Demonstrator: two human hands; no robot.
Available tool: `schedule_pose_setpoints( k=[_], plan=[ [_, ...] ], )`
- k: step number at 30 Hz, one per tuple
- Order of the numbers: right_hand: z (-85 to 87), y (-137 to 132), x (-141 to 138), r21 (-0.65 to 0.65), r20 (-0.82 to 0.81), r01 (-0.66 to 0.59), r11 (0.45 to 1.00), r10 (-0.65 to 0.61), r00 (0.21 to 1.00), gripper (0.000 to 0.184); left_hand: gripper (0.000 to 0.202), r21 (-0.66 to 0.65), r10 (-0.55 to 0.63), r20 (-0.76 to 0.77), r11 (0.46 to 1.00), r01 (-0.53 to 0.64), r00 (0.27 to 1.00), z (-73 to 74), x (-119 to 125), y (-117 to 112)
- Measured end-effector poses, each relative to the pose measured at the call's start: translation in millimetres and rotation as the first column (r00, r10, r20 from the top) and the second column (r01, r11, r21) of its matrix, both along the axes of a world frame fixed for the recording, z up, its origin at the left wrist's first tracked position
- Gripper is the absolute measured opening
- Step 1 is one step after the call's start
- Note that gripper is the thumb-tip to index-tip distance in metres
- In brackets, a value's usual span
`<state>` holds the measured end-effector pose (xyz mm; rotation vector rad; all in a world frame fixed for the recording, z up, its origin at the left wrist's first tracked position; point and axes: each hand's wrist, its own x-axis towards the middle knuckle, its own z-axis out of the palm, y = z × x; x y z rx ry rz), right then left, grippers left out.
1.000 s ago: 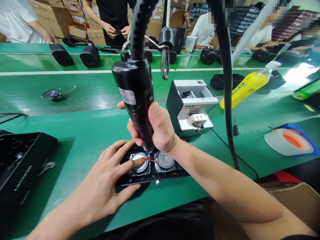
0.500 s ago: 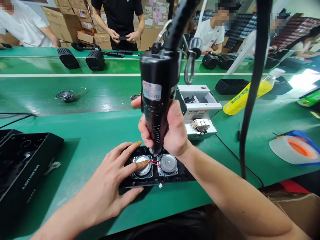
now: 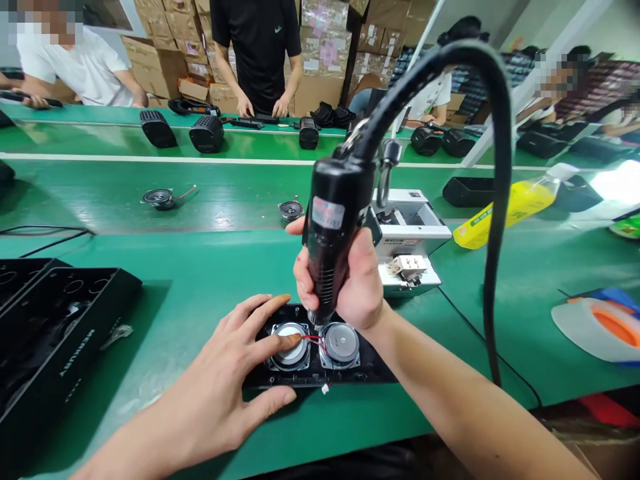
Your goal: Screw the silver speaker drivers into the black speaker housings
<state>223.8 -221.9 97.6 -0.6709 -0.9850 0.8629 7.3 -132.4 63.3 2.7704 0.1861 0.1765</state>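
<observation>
My right hand (image 3: pixel 350 283) is wrapped round a black electric screwdriver (image 3: pixel 331 233), held nearly upright with its tip down between two speakers. The left speaker (image 3: pixel 287 353) and the right speaker (image 3: pixel 342 343) sit in a long black panel (image 3: pixel 370 370) on the green bench. Red wires run between them, and a small white plug (image 3: pixel 325 389) pokes out at the panel's near edge. Spread over the panel's left end, my left hand (image 3: pixel 240 367) rests a fingertip on the left speaker, with its thumb by the near edge. The bit's contact point is too small to make out.
Behind the screwdriver stands a grey-white screw feeder (image 3: pixel 413 233). Black speaker cases (image 3: pixel 100 320) lie at left. Loose speakers (image 3: pixel 159 199) are on the far strip. A yellow bottle (image 3: pixel 505 213) and a tape roll (image 3: pixel 600 327) lie at right. The screwdriver's cable (image 3: pixel 493 267) hangs close to my right arm.
The view has shifted, so the bench things appear lower and farther right. My right hand still holds the screwdriver over the panel; my left hand stays on it.
</observation>
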Motion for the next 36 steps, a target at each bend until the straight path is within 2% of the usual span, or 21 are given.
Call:
schedule_pose_setpoints(
  k=[7, 13, 18, 30, 33, 36],
  plan=[
    [-14.7, 2.5, -4.8, -0.02, 0.01, -0.028, 0.999, 0.028, 1.0, 0.066, 0.036, -0.036, 0.048, 0.042, 0.998, -0.046, 0.998, -4.6, 0.8, -4.1],
    [-15.5, 3.4, -5.7, -0.018, 0.004, 0.0, 1.0, 0.0, 1.0, 0.064, 0.039, -0.02, 0.001, 0.047, 1.0, 0.0, 0.999, -4.0, 0.9, -1.6],
    [-12.2, 2.9, -3.5, 0.003, 0.003, 0.045, 0.999, -0.045, 0.999, 0.067, 0.039, -0.042, 0.008, 0.04, 0.999, -0.006, 0.999, -5.2, 0.9, -1.4],
    [14.0, -0.3, -0.3, 0.074, -0.024, 0.142, 0.987, -0.14, 0.99, 0.059, 0.038, -0.091, 0.034, 0.021, 0.995, -0.032, 0.999, 0.8, 1.2, -1.3],
    [27.5, -4.3, 0.7, 0.108, -0.042, 0.175, 0.979, -0.171, 0.984, 0.054, 0.041, -0.148, 0.049, 0.026, 0.988, -0.045, 0.998, 6.7, 2.5, -0.8],
    [46.6, -17.3, 0.8, 0.162, -0.07, 0.257, 0.953, -0.248, 0.966, 0.053, 0.036, -0.162, 0.129, 0.124, 0.981, -0.108, 0.984, 14.5, 11.7, -7.1]
  ],
)
